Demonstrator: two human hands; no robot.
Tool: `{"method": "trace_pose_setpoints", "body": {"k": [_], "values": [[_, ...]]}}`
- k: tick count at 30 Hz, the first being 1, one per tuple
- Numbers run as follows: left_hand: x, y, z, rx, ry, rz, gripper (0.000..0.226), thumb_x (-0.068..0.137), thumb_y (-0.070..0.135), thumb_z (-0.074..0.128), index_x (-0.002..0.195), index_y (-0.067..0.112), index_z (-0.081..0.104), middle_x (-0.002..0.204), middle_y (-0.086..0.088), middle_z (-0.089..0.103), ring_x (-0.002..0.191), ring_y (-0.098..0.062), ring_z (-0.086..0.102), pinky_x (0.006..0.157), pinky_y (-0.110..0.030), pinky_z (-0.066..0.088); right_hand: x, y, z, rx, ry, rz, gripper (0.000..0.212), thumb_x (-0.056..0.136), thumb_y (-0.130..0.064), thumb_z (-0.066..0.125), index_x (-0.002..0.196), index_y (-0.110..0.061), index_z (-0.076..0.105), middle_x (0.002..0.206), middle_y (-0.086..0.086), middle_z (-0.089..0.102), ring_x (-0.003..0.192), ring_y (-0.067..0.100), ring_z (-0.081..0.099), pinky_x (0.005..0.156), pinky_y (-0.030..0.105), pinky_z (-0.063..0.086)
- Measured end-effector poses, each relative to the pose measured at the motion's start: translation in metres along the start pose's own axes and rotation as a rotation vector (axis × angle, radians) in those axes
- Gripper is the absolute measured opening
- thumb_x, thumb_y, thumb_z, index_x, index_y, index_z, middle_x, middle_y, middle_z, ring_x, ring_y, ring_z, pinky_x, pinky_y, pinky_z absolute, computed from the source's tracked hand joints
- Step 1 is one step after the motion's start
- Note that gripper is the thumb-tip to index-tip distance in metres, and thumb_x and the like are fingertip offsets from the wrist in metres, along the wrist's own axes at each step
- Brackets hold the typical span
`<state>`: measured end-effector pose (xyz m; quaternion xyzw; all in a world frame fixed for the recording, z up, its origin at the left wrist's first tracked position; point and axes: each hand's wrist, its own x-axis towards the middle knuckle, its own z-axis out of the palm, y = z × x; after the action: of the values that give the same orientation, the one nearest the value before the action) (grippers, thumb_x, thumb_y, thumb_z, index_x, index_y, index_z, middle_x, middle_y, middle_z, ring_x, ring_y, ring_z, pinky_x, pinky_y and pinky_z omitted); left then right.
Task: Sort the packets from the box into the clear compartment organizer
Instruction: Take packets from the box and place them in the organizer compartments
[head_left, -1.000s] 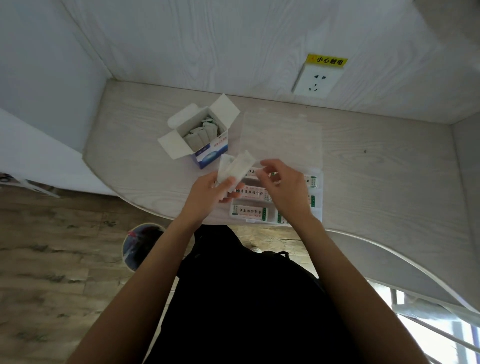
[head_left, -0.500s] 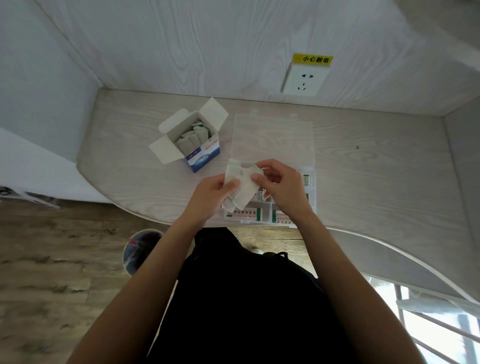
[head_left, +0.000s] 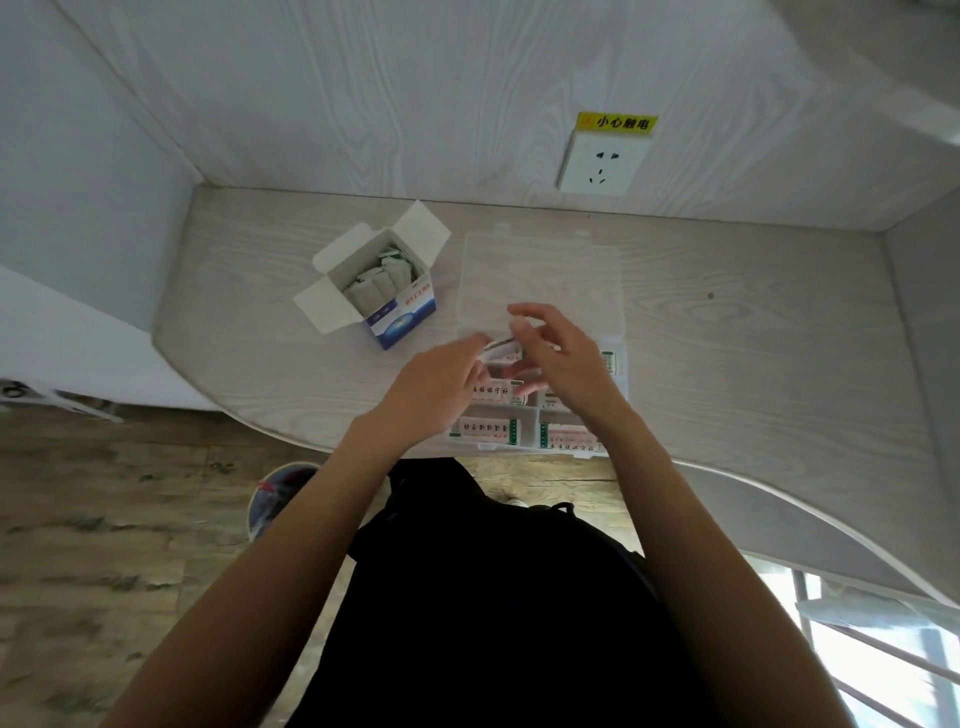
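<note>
I am at the placing step: both my hands are over the far-left part of the clear plastic compartment organizer (head_left: 576, 434), which sits at the near edge of the pale wood-grain desk (head_left: 753, 338) with its see-through lid (head_left: 540, 275) folded back flat behind it. A white packet (head_left: 497, 349) lies partly in view between my hands, seemingly going into that far compartment. The nearer compartments already hold pale packets with green end bands and dark lettering.

My left hand (head_left: 441, 389) reaches in from the left, palm down, fingers stretched toward the packet; whether they touch it or merely hover I cannot tell, since the frame is blurred there. My right hand (head_left: 561, 358) is above the organizer with fingers spread and relaxed, holding nothing that I can see.

The small white-and-blue cardboard box (head_left: 387, 291) stands open just left of the lid, flaps splayed, with several more grey-white packets (head_left: 379, 278) upright inside. So the sorting looks well under way but unfinished.

The next move, as I judge it, calls for settling this packet flat, then reaching left to the box for another, without knocking the light box over.
</note>
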<state>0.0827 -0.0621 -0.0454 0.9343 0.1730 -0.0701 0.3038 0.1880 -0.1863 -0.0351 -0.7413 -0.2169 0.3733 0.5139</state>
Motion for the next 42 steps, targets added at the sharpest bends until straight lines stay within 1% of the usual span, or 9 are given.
{"method": "trace_pose_setpoints", "body": {"k": [3, 8, 12, 17, 20, 26, 31, 37, 42], "values": [[0.000, -0.001, 0.001, 0.210, 0.123, 0.192, 0.030, 0.095, 0.014, 0.046, 0.125, 0.009, 0.047, 0.107, -0.005, 0.055, 0.094, -0.017, 0.051, 0.075, -0.025, 0.039, 0.000, -0.004, -0.009, -0.064, -0.024, -0.053, 0.012, 0.087, -0.026, 0.064, 0.095, -0.017, 0.063, 0.090, 0.002, 0.067, 0.072, 0.016, 0.070, 0.066, 0.026, 0.057], [-0.016, -0.004, 0.011, -0.175, 0.018, 0.169, 0.048, 0.090, 0.026, 0.059, 0.133, 0.016, 0.041, 0.113, 0.007, 0.047, 0.099, -0.004, 0.042, 0.081, -0.014, 0.031, -0.010, 0.019, -0.013, -0.193, -0.022, -0.090, 0.020, 0.077, -0.017, 0.075, 0.084, -0.031, 0.064, 0.091, -0.006, 0.067, 0.081, 0.028, 0.065, 0.078, 0.043, 0.055], [-0.032, -0.012, 0.034, -0.137, 0.107, 0.116, 0.031, 0.089, 0.025, 0.060, 0.119, 0.019, 0.057, 0.106, 0.007, 0.061, 0.093, -0.007, 0.054, 0.078, -0.017, 0.040, -0.025, 0.045, -0.004, -0.362, 0.005, -0.155, 0.018, 0.077, -0.012, 0.073, 0.091, -0.021, 0.065, 0.088, -0.013, 0.059, 0.082, -0.006, 0.052, 0.076, 0.015, 0.041], [-0.042, -0.023, 0.049, 0.052, 0.301, 0.081, 0.016, 0.084, 0.025, 0.067, 0.099, 0.020, 0.070, 0.084, 0.003, 0.071, 0.075, -0.018, 0.060, 0.069, -0.026, 0.035, -0.036, 0.061, 0.016, -0.580, 0.102, -0.332, 0.010, 0.081, -0.016, 0.071, 0.089, -0.011, 0.066, 0.093, -0.002, 0.060, 0.079, 0.008, 0.056, 0.074, 0.015, 0.044], [-0.043, -0.024, 0.052, 0.117, 0.357, 0.057, 0.018, 0.081, 0.024, 0.071, 0.099, 0.024, 0.072, 0.074, 0.002, 0.070, 0.075, -0.020, 0.057, 0.069, -0.028, 0.034, -0.038, 0.066, 0.023, -0.751, 0.070, -0.366, 0.011, 0.088, -0.020, 0.064, 0.094, -0.011, 0.064, 0.091, 0.003, 0.066, 0.073, 0.026, 0.064, 0.065, 0.039, 0.054], [-0.044, -0.030, 0.052, 0.234, 0.311, 0.098, 0.019, 0.080, 0.025, 0.070, 0.099, 0.025, 0.071, 0.081, 0.003, 0.072, 0.079, -0.021, 0.056, 0.069, -0.029, 0.032, -0.040, 0.067, 0.028, -1.068, 0.073, -0.471, 0.032, 0.061, 0.003, 0.079, 0.083, -0.016, 0.068, 0.068, -0.002, 0.065, 0.053, 0.020, 0.061, 0.043, 0.019, 0.038], [-0.048, -0.037, 0.050, 0.274, 0.292, 0.122, 0.022, 0.080, 0.022, 0.071, 0.103, 0.022, 0.070, 0.087, 0.002, 0.073, 0.078, -0.021, 0.057, 0.068, -0.030, 0.039, -0.041, 0.058, 0.033, -1.132, 0.048, -0.462, 0.040, 0.049, 0.008, 0.081, 0.080, -0.014, 0.067, 0.063, -0.002, 0.063, 0.050, 0.018, 0.058, 0.043, 0.017, 0.034], [-0.043, -0.033, 0.049, 0.141, 0.187, 0.085, 0.024, 0.089, 0.020, 0.062, 0.113, 0.022, 0.066, 0.085, -0.002, 0.070, 0.078, -0.020, 0.056, 0.062, -0.029, 0.042, -0.038, 0.065, 0.039, -0.972, -0.014, -0.421, 0.037, 0.077, 0.013, 0.055, 0.107, -0.006, 0.065, 0.093, 0.010, 0.066, 0.079, 0.028, 0.064, 0.065, 0.037, 0.054], [-0.040, -0.038, 0.048, 0.164, 0.174, 0.088, 0.022, 0.092, 0.020, 0.056, 0.111, 0.022, 0.067, 0.097, 0.002, 0.071, 0.080, -0.018, 0.060, 0.065, -0.027, 0.044, -0.046, 0.067, 0.025, -1.001, 0.174, -0.513, 0.039, 0.060, 0.020, 0.066, 0.088, -0.007, 0.069, 0.078, 0.006, 0.068, 0.068, 0.024, 0.063, 0.059, 0.031, 0.054]]}}
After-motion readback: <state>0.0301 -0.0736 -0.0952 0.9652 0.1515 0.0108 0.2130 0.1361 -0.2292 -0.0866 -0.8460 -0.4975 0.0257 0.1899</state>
